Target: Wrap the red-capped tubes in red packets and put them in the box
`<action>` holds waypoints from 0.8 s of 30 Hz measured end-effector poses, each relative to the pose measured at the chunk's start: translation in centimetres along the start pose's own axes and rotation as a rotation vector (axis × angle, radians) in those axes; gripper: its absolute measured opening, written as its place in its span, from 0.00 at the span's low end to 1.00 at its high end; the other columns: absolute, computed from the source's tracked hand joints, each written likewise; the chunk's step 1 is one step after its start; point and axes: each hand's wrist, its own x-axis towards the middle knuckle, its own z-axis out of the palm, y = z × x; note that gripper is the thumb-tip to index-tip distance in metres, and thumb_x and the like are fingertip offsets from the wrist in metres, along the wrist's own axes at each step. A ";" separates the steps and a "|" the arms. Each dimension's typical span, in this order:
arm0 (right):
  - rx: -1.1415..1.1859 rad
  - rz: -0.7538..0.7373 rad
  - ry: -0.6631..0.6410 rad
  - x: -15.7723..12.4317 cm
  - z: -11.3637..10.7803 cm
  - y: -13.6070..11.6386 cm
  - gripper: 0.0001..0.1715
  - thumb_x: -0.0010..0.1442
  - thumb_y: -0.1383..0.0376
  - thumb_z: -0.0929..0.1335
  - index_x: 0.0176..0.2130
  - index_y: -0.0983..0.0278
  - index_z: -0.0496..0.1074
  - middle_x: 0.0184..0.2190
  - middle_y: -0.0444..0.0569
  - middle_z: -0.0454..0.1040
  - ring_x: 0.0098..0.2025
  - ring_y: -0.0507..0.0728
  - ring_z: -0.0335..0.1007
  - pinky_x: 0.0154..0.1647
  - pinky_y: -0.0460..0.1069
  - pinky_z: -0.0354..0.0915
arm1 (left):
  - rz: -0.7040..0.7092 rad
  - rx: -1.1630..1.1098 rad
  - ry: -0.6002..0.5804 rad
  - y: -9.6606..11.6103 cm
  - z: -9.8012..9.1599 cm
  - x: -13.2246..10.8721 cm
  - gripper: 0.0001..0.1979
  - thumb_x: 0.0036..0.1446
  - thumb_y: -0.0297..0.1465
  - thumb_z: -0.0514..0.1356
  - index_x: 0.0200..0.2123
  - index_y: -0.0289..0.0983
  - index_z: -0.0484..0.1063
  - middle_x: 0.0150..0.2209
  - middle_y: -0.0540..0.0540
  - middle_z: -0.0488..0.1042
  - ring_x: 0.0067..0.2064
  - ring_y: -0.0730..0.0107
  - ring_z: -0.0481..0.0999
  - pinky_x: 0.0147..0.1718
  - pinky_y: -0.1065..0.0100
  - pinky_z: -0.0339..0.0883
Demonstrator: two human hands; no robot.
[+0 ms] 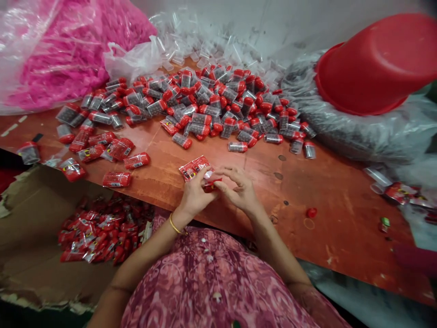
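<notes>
Red-wrapped tube [208, 178] lies roughly level, long axis left-right, pinched by left hand [195, 196] and right hand [239, 189] above bench [341, 228] edge; fingers hide its ends, label unreadable.

red-capped clear tubes [205, 107] on a red-brown table [341, 218], a red basin [378, 64], pink bagged pieces [64, 54].

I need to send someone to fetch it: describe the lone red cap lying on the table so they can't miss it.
Start at the big red tub tipped over at the far right of the brown table. Come straight toward the near edge, past the right hand. The small red cap lies there alone on bare wood, round and loose, unlike the capped clear tubes heaped farther back.
</notes>
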 end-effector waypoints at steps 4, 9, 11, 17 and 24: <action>0.129 0.149 0.156 0.1 1.0 -0.4 0.09 0.57 0.62 0.68 0.26 0.61 0.71 0.23 0.43 0.72 0.27 0.52 0.67 0.32 0.48 0.63 | -0.015 -0.023 -0.100 0.0 0.0 -0.2 0.36 0.36 0.25 0.67 0.54 0.35 0.66 0.32 0.48 0.78 0.31 0.68 0.76 0.32 0.70 0.68; 0.433 0.434 0.293 -1.4 1.8 -0.1 0.15 0.54 0.52 0.68 0.31 0.61 0.67 0.26 0.42 0.69 0.27 0.50 0.64 0.30 0.46 0.63 | -0.060 -0.384 -0.191 -0.2 -0.5 0.8 0.22 0.35 0.28 0.69 0.39 0.33 0.73 0.32 0.47 0.78 0.32 0.67 0.76 0.35 0.67 0.70; 0.502 0.452 0.154 -2.3 1.5 0.0 0.18 0.52 0.50 0.69 0.35 0.61 0.68 0.29 0.44 0.70 0.29 0.50 0.65 0.30 0.46 0.64 | -0.047 -0.467 -0.152 -0.2 -0.8 1.4 0.16 0.36 0.30 0.70 0.31 0.33 0.74 0.30 0.47 0.78 0.32 0.68 0.76 0.36 0.67 0.70; 0.498 0.525 -0.008 -4.2 1.6 -0.5 0.22 0.58 0.50 0.64 0.23 0.63 0.67 0.17 0.41 0.65 0.21 0.49 0.60 0.23 0.44 0.59 | -0.097 -0.577 -0.047 -0.2 -0.3 1.4 0.15 0.32 0.30 0.72 0.25 0.34 0.73 0.25 0.51 0.76 0.27 0.74 0.73 0.32 0.71 0.68; 0.499 0.539 0.171 -3.7 2.6 -1.1 0.19 0.57 0.52 0.64 0.24 0.62 0.65 0.15 0.39 0.63 0.18 0.48 0.57 0.20 0.44 0.57 | -0.121 -0.703 -0.070 -0.2 0.9 0.4 0.17 0.35 0.39 0.71 0.27 0.34 0.76 0.27 0.49 0.77 0.29 0.73 0.74 0.35 0.70 0.69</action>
